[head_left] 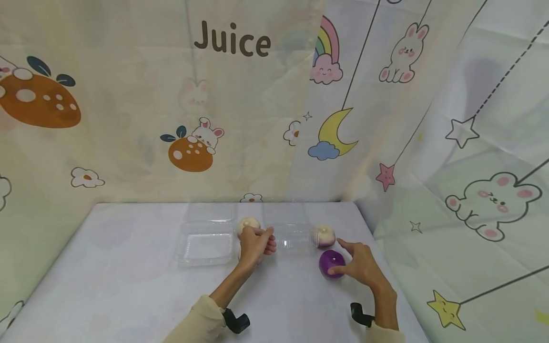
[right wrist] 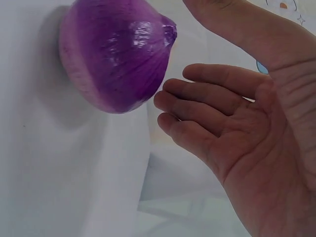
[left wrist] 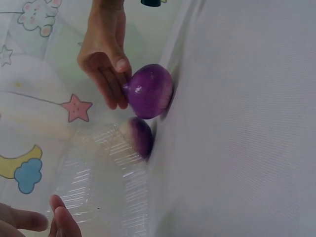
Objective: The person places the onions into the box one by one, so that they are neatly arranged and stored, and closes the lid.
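Observation:
A glossy purple onion [head_left: 331,263] sits on the table, its pointed tip toward my right palm in the right wrist view. Around it my right hand [head_left: 362,264] spreads, thumb overlapping the onion in the head view; the fingers [right wrist: 212,98] show a small gap from its skin. Just behind lies a pale onion with a purple base [head_left: 326,237], beside the right clear plastic box [head_left: 295,238]. Between the boxes my left hand [head_left: 255,245] hovers with loosely bent fingers, nothing visible between them in the left wrist view. It partly covers another pale onion [head_left: 249,223].
A second clear plastic box [head_left: 208,247] stands left of my left hand, its lid raised at the back. Printed curtains [head_left: 257,95] rise behind the white table [head_left: 128,286] and along its right side. Something pale peeks out below the left hand.

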`<state>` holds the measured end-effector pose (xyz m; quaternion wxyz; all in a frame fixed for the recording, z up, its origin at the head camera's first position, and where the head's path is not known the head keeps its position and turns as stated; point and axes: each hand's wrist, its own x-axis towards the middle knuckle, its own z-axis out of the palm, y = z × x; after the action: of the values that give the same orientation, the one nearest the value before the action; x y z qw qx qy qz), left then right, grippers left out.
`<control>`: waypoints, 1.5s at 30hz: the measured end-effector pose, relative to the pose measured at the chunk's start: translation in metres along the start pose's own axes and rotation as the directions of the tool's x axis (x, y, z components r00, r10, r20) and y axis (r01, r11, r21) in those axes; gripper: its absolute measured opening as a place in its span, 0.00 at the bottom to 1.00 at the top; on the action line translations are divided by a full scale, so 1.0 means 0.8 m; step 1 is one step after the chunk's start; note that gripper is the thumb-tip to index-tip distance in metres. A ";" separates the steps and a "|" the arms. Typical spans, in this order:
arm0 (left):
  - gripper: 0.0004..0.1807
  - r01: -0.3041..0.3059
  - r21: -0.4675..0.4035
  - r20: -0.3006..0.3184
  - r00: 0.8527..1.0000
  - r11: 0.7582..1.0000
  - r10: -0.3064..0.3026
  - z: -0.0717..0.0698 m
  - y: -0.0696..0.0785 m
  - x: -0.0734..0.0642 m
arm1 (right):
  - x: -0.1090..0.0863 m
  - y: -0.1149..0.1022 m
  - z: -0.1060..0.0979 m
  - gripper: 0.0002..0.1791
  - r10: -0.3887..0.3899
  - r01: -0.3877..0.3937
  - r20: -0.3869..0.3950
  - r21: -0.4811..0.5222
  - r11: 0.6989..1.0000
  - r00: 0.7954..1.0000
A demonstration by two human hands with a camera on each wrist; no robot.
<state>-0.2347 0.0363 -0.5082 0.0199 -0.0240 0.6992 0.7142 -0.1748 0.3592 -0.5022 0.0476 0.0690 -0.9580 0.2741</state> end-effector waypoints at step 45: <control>0.13 0.078 -0.048 -0.003 0.997 0.996 -0.078 0.001 -0.013 -0.033 | -0.020 0.028 0.026 0.51 -0.014 0.014 -0.017 0.017 1.000 1.000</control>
<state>-0.2073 0.0371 -0.5169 0.0456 -0.0533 0.6805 0.7293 -0.1640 0.3685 -0.5333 0.0572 0.0737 -0.9548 0.2823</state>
